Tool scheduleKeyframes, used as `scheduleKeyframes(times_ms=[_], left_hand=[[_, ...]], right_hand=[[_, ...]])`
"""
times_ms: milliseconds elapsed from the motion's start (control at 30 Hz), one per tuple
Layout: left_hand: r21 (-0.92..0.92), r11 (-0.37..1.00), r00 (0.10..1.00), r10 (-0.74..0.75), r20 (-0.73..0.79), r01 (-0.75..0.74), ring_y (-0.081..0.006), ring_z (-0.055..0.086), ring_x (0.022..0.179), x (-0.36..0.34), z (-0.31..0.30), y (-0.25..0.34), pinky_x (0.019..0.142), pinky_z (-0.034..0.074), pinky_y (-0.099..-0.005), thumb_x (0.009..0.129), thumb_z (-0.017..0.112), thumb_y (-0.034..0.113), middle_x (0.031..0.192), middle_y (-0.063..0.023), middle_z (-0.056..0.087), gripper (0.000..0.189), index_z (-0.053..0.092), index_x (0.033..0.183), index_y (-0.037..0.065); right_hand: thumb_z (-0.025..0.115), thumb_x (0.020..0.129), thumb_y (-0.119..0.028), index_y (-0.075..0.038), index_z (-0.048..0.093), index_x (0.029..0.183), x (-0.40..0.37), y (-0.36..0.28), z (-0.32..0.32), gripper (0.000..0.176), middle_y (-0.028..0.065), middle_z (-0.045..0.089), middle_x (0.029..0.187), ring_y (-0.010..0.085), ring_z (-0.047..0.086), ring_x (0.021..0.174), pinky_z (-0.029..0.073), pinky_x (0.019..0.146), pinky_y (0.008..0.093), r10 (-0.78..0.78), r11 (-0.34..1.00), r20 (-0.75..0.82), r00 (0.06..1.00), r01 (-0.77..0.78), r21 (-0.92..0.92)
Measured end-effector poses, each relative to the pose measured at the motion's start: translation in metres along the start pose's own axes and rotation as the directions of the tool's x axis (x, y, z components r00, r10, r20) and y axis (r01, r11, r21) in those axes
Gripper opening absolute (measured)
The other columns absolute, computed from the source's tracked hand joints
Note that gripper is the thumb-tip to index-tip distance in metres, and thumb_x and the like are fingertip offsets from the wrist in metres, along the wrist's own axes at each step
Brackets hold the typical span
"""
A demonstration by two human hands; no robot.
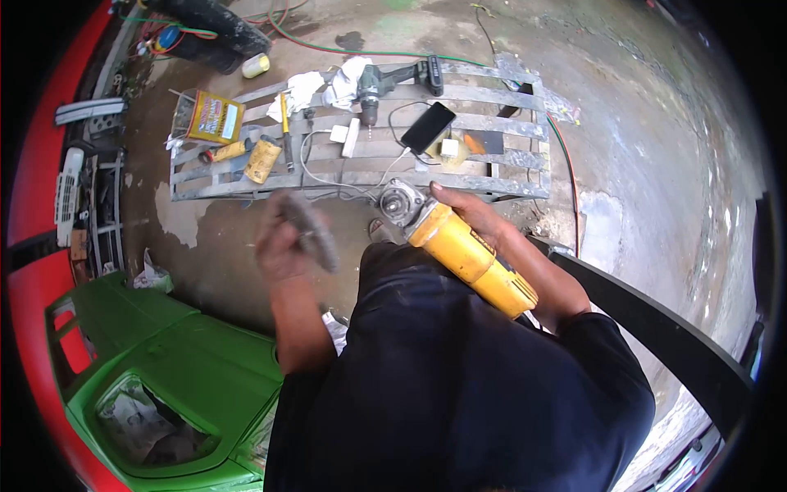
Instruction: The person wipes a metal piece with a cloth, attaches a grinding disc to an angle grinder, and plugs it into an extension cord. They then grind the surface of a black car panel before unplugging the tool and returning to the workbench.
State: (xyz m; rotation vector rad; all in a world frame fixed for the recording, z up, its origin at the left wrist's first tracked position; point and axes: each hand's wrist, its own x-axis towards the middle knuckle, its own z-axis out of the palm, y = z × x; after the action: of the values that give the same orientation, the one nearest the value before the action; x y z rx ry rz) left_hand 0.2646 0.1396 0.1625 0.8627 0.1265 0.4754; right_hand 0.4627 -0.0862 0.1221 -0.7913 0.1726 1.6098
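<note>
My right hand [466,211] is wrapped round the head end of a yellow angle grinder [471,256], whose bare metal spindle faces up and whose body slants down to the right against my dark shirt. On the other side, my left hand [283,242] holds a round grey disc [310,232] by its edge; hand and disc are blurred by motion. The disc and the grinder are apart, with a gap between them above my legs.
A slatted metal bench [328,176] ahead bears a drill [373,86], a phone [429,128], a hammer [286,131], a yellow tin [215,117] and rags. A green panel [176,353] lies at lower left. A dark beam [648,316] extends at right; hoses cross the floor.
</note>
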Motion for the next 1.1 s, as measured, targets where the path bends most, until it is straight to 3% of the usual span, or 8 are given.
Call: scheduleKeyframes(times_ms=[100,200,300,433,633,800,867,1100], left_hand=[[-0.017,0.999,0.995,0.053,0.080,-0.052,-0.0203,0.061,0.075,0.001,-0.003,0.025,0.063,0.048,-0.0307,0.086,0.063,0.022,0.098,-0.0123,0.065,0.045,0.052,0.125,0.003],[0.206,0.977,0.965,0.103,-0.241,-0.052,-0.0200,0.058,0.077,0.001,0.000,0.024,0.061,0.045,-0.0301,0.089,0.059,0.025,0.099,-0.0094,0.064,0.040,0.053,0.122,0.004],[0.127,0.991,0.742,0.056,-0.668,0.040,-0.0199,0.056,0.075,-0.003,0.004,0.014,0.058,0.043,-0.0314,0.093,0.053,0.027,0.096,-0.0077,0.063,0.035,0.054,0.120,0.005],[-0.091,0.995,0.858,-0.072,-0.509,0.029,-0.0224,0.056,0.085,-0.017,-0.018,0.008,0.064,0.046,-0.0340,0.096,0.048,0.026,0.103,-0.0109,0.061,0.033,0.055,0.119,0.004],[-0.233,0.963,0.954,-0.192,-0.231,0.137,-0.0242,0.063,0.093,-0.023,-0.054,-0.003,0.074,0.052,-0.0383,0.098,0.050,0.027,0.105,-0.0116,0.064,0.025,0.061,0.110,0.008],[-0.024,0.974,0.789,-0.198,-0.581,0.227,-0.0163,0.063,0.089,-0.015,-0.040,-0.022,0.078,0.052,-0.0330,0.094,0.059,0.013,0.101,-0.0061,0.065,0.019,0.058,0.111,0.006],[-0.014,0.962,0.796,-0.233,-0.558,0.273,-0.0156,0.063,0.090,-0.010,-0.034,-0.027,0.080,0.051,-0.0314,0.093,0.060,0.012,0.101,-0.0054,0.065,0.020,0.057,0.112,0.006],[0.034,0.920,0.821,-0.331,-0.465,0.391,-0.0149,0.061,0.094,0.008,-0.026,-0.034,0.084,0.050,-0.0302,0.093,0.059,0.012,0.102,-0.0051,0.064,0.020,0.056,0.112,0.004]], right_hand=[[0.052,0.097,-0.043,-0.003,0.060,0.116,-0.003,-0.002,-0.001,0.045,0.0084,0.069,0.099,0.0165,0.069,0.083,0.058,0.076,0.0307,-0.018,0.999,0.025,1.000,0.018,-0.038],[0.052,0.097,-0.042,-0.002,0.060,0.115,0.003,0.004,-0.015,0.045,0.0092,0.069,0.100,0.0177,0.069,0.083,0.058,0.076,0.0311,-0.026,0.998,0.025,0.999,0.025,0.053],[0.052,0.097,-0.041,-0.001,0.058,0.115,-0.002,0.000,-0.020,0.045,0.0130,0.068,0.100,0.0229,0.070,0.081,0.059,0.074,0.0335,-0.106,0.964,-0.054,0.993,0.116,0.238],[0.039,0.095,-0.060,0.002,0.058,0.116,-0.016,-0.013,-0.074,0.069,0.0195,0.068,0.098,0.0262,0.070,0.077,0.060,0.060,0.0371,-0.339,0.937,-0.112,0.934,0.346,0.049],[0.040,0.096,-0.058,0.002,0.057,0.120,-0.058,-0.036,-0.126,0.068,0.0185,0.068,0.099,0.0271,0.069,0.076,0.058,0.062,0.0345,-0.506,0.854,-0.354,0.787,0.514,-0.080],[0.042,0.096,-0.056,0.003,0.053,0.124,-0.076,-0.032,-0.170,0.067,0.0206,0.066,0.108,0.0276,0.069,0.082,0.059,0.065,0.0340,-0.488,0.863,-0.354,0.798,0.501,-0.063],[0.042,0.096,-0.053,0.004,0.059,0.115,-0.075,-0.028,-0.167,0.062,0.0196,0.069,0.091,0.0258,0.069,0.071,0.058,0.065,0.0348,-0.493,0.860,-0.424,0.760,0.501,-0.103],[0.061,0.089,-0.046,0.001,0.060,0.111,-0.064,-0.001,-0.170,0.053,0.0168,0.069,0.090,0.0255,0.069,0.073,0.059,0.067,0.0359,-0.382,0.890,-0.404,0.831,0.448,0.079]])
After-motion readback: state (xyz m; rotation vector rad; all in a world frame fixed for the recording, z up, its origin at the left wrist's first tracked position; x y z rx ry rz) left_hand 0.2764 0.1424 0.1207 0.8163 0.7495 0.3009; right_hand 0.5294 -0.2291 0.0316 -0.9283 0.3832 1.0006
